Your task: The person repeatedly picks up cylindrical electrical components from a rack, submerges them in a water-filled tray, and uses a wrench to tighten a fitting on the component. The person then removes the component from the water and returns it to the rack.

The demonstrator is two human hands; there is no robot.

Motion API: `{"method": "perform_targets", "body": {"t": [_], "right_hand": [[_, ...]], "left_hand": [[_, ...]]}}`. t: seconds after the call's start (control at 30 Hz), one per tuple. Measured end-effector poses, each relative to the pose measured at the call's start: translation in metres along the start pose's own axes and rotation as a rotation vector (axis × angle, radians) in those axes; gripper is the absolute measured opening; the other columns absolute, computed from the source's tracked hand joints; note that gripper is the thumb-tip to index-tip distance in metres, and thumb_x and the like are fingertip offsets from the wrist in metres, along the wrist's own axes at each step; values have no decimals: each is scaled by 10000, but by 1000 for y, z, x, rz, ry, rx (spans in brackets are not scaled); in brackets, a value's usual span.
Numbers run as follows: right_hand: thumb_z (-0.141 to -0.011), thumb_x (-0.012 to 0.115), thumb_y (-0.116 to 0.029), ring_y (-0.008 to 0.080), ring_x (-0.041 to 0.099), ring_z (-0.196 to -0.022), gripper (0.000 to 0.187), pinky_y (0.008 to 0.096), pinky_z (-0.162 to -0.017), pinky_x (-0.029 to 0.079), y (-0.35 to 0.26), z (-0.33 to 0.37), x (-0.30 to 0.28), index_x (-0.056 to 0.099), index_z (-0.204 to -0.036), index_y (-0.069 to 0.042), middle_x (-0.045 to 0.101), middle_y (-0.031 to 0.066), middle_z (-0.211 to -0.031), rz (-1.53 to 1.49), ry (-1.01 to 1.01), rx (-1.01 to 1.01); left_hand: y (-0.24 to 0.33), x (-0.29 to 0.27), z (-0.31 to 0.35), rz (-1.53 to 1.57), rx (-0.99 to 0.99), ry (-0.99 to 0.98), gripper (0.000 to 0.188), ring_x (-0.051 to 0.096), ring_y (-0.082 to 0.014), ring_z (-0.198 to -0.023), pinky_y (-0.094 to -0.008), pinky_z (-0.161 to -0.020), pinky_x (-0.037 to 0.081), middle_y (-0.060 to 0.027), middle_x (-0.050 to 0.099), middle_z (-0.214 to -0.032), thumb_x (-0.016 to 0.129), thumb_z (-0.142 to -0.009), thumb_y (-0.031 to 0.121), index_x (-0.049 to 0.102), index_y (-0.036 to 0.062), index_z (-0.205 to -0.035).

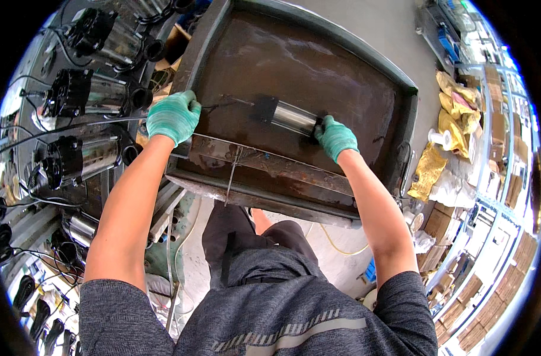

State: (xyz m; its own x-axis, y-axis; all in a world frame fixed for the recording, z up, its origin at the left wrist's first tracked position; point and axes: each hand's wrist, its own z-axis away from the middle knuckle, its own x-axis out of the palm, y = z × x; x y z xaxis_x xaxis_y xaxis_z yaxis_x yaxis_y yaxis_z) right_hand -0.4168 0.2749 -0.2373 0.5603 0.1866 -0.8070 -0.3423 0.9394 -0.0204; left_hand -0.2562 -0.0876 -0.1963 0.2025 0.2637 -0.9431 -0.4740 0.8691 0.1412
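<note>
A pump with a shiny metal barrel and black ends (pixel 294 118) lies on its side in a large dark metal tank (pixel 410 124) holding murky brown water. My right hand (pixel 337 137), in a green glove, is closed on the pump's right end, hiding part of it. At the tank's left rim, my left hand (pixel 174 117), gloved alike, is closed around a black cable (pixel 125 120). The cable runs off to the left, and a thin dark lead goes from this hand towards the pump's left end. A thin metal rod frame (pixel 233 172) spans the tank's near side.
Several similar pumps (pixel 104 95) with trailing cables stand on a rack to the left. Yellow sacks (pixel 427 172) and a white spool (pixel 440 139) are beyond the tank's right side. Shelves with cardboard boxes (pixel 522 261) line the far right. A yellow hose (pixel 335 244) lies on the floor.
</note>
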Motion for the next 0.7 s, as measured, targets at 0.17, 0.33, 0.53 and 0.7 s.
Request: {"method": "perform_targets", "body": {"t": [0.17,0.33,0.53,0.7], "right_hand": [[-1000,576,-378,448,654,-1149,416,537,-948,529,12,-31,-8,583,-1277,-69,699,252,-1213,-40,54,9],[-1014,558,-368,464,638,-1165,416,544,-963,519,19,-45,-15,569,-1285,-53,686,261,-1235,-18,20,27],[-1021,547,-370,472,632,-1169,414,547,-969,516,25,-43,-9,566,-1275,-44,680,273,-1237,-50,47,27],[-1023,547,-371,474,633,-1169,411,548,-970,517,26,-40,-6,565,-1262,-38,679,276,-1237,-60,45,25]], "left_hand": [[1,2,4,66,-6,62,393,691,-384,-999,-486,-876,549,-137,737,-1098,557,-998,463,758,126,-1015],[2,-1,4,33,-36,36,424,704,-393,-901,-481,-810,561,-153,750,-966,566,-988,491,762,119,-945],[2,1,4,17,-19,76,409,719,-376,-809,-469,-745,574,-149,754,-887,598,-988,469,765,107,-898],[1,4,3,16,-15,82,408,716,-380,-803,-474,-744,572,-159,751,-877,596,-990,464,762,102,-901]]}}
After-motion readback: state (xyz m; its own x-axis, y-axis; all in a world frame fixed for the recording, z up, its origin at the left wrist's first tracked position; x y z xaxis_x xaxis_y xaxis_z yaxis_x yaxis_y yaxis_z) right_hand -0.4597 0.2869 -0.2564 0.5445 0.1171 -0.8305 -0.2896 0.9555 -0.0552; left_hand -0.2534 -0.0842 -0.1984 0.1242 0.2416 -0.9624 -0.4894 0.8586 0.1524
